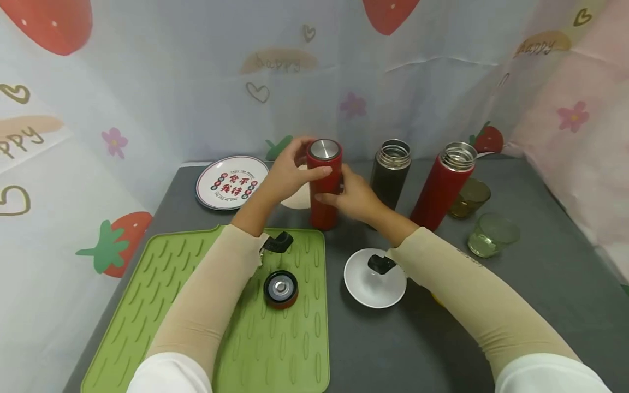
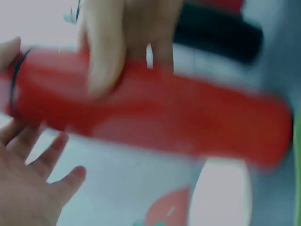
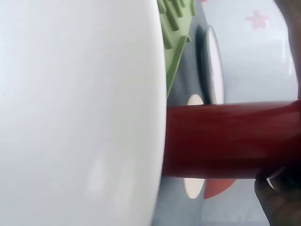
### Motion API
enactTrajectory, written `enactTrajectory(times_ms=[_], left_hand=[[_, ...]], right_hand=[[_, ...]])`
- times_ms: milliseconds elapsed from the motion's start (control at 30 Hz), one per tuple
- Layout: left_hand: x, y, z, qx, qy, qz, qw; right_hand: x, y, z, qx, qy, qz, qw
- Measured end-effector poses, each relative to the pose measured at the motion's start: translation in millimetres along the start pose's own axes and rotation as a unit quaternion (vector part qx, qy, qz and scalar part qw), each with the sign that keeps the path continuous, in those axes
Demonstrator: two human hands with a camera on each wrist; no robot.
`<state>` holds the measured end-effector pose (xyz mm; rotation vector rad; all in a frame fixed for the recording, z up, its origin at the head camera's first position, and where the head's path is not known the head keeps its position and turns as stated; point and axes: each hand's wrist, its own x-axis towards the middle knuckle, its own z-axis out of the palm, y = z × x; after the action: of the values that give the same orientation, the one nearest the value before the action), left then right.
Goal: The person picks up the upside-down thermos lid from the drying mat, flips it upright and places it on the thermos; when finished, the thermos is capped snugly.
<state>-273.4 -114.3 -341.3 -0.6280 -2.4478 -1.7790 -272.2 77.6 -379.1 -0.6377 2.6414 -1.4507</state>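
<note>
A red thermos (image 1: pixel 324 188) with a steel-topped lid stands upright on the grey table (image 1: pixel 516 284), just behind the green mat (image 1: pixel 211 327). My left hand (image 1: pixel 289 173) grips its upper part, thumb across the front and fingers near the lid. My right hand (image 1: pixel 351 197) grips the body lower down from the right. The left wrist view is blurred; there the red thermos (image 2: pixel 155 113) lies across the frame with my left palm (image 2: pixel 26 193) below it. In the right wrist view the red thermos (image 3: pixel 230 140) shows beside a white dish (image 3: pixel 80 113).
An open black thermos (image 1: pixel 390 172) and an open red thermos (image 1: pixel 444 185) stand to the right, with two glass cups (image 1: pixel 492 234) beyond. A loose lid (image 1: pixel 280 289) lies on the mat. A white dish (image 1: pixel 374 286) and a printed plate (image 1: pixel 231 183) are nearby.
</note>
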Motion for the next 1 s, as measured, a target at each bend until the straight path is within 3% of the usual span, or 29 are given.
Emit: enactTrajectory(times_ms=[67, 133, 200, 300, 400, 500, 600, 767, 900, 1000], left_hand=[[-12.4, -1.5, -16.9, 0.081, -0.042, 0.009, 0.9958], [-36.8, -3.4, -35.2, 0.162, -0.082, 0.024, 0.9831], [-71.5, -7.5, -54.2, 0.23, -0.121, 0.022, 0.9655], [-131.5, -18.8, -78.5, 0.3, -0.163, -0.007, 0.9397], [-184.4, -33.9, -93.7, 0.342, -0.165, -0.059, 0.9232], [-221.8, -47.9, -101.6, 0.365, -0.153, -0.1, 0.913], [-232.1, -56.0, -104.5, 0.372, -0.146, -0.098, 0.9113], [-222.7, -60.2, -103.9, 0.367, -0.145, -0.068, 0.9164], [-215.0, -59.9, -102.2, 0.343, -0.166, -0.085, 0.9208], [-209.0, -54.7, -100.8, 0.323, -0.15, -0.086, 0.9304]], right_hand=[[1, 0, -1, -0.001, -0.001, 0.002, 1.0], [1, 1, -2, 0.002, -0.002, 0.004, 1.0], [0, 1, -3, 0.005, -0.003, 0.005, 1.0], [0, 0, -3, 0.006, -0.005, 0.008, 1.0], [0, 0, -1, 0.005, -0.004, 0.012, 1.0], [1, 0, 1, 0.011, -0.005, 0.013, 1.0], [1, 0, -3, 0.018, -0.002, 0.014, 1.0], [-11, -5, -8, 0.014, -0.031, 0.007, 0.999], [-48, -19, -18, -0.065, -0.055, 0.017, 0.996], [-84, -25, -28, -0.119, -0.071, 0.017, 0.99]])
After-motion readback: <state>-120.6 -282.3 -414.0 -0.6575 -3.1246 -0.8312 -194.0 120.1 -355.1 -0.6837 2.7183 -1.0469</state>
